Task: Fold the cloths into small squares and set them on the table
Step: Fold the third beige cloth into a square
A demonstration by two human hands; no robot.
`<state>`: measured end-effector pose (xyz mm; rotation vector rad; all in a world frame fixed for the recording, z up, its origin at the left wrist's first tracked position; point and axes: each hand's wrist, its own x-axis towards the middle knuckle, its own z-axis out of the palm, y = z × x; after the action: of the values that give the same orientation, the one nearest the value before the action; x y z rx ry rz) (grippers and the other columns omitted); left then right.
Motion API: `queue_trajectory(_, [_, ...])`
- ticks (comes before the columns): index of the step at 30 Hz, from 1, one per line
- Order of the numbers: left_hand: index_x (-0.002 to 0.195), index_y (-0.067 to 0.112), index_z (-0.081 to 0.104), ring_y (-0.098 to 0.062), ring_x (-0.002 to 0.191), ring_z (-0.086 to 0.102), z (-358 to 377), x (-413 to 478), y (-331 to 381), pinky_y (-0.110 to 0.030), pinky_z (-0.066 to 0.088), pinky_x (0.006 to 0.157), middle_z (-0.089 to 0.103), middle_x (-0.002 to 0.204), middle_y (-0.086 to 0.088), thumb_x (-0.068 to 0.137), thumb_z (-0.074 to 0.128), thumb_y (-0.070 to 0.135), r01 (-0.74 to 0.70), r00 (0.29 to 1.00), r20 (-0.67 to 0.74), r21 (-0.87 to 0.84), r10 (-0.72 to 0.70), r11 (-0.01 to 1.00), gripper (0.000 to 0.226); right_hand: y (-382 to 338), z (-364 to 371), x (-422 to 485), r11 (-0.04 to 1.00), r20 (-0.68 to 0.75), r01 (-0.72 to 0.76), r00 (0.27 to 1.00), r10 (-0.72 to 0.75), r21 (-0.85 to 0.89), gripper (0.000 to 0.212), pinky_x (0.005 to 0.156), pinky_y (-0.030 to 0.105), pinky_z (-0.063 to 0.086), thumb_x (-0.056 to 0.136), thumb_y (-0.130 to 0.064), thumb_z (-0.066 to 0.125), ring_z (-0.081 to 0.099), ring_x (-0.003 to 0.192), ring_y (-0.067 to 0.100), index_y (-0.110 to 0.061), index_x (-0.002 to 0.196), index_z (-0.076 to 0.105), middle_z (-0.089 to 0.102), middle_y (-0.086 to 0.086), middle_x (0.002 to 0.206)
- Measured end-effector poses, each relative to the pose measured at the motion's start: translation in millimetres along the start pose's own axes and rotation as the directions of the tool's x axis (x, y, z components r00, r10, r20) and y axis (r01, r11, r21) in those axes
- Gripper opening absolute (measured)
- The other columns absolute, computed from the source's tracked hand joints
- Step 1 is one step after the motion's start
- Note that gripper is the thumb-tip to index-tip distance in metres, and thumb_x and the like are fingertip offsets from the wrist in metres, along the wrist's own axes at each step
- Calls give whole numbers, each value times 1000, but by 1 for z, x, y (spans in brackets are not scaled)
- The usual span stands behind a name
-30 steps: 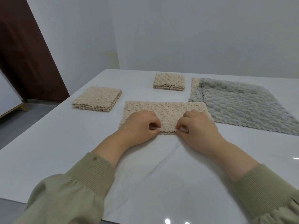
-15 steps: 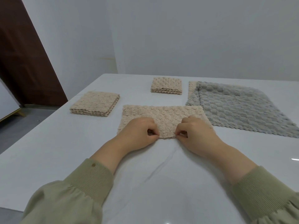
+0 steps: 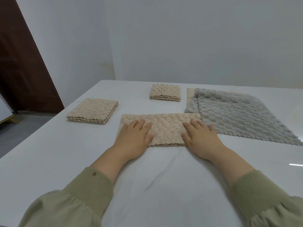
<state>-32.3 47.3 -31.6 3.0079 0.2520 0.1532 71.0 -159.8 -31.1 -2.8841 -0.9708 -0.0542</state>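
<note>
A beige textured cloth (image 3: 165, 128), folded into a long strip, lies flat on the white table (image 3: 49, 153) in front of me. My left hand (image 3: 134, 138) rests palm down on its left part with fingers spread. My right hand (image 3: 201, 136) lies palm down on its right part, fingers apart too. Neither hand grips the cloth. Two folded beige squares sit further off: one (image 3: 93, 110) at the left, one smaller-looking (image 3: 165, 94) at the back middle.
A grey cloth (image 3: 237, 115) lies spread flat at the right, over a beige cloth (image 3: 190, 97) of which only a strip shows. The table's left edge runs close to the left folded square. A white wall stands behind, a dark brown door at the far left.
Both hands have let go of the strip's near edge, which they pinched at the middle. They now lie flat on the cloth, further apart.
</note>
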Motion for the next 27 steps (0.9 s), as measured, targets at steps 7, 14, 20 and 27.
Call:
queue_trajectory(7, [99,24,63,-20,103,53,-18,-4,4,-33,43,77,65,105,3,97,30,47,84,993,-78,-55,-88,995,40,-2,-17,-9,998,-49,-9,999,6,-70,37,111,58,10,96,-36,27,45,120,22,-24,117,56,55,1,123])
queue_trajectory(14, [136,21,46,-21,133,33,-10,8,20,-43,27,109,45,143,2,101,24,34,61,986,-155,-42,-67,997,43,-39,-7,4,999,-283,32,959,-23,27,59,111,52,16,89,-39,14,39,129,26,-15,125,54,48,7,139])
queue_trajectory(20, [150,32,8,-22,147,-4,3,21,14,-53,1,116,1,160,4,100,15,46,117,990,78,9,-117,993,53,-49,6,25,995,-81,64,995,-58,82,52,114,51,6,99,-40,25,13,145,22,-20,147,27,19,3,157])
queue_trajectory(27, [150,36,-2,-20,146,-9,-2,21,4,-52,-5,115,-8,159,7,93,13,64,209,963,167,28,-211,977,64,-14,2,34,989,62,-126,991,122,71,59,114,55,0,97,-48,18,2,146,17,-25,151,13,5,-2,160])
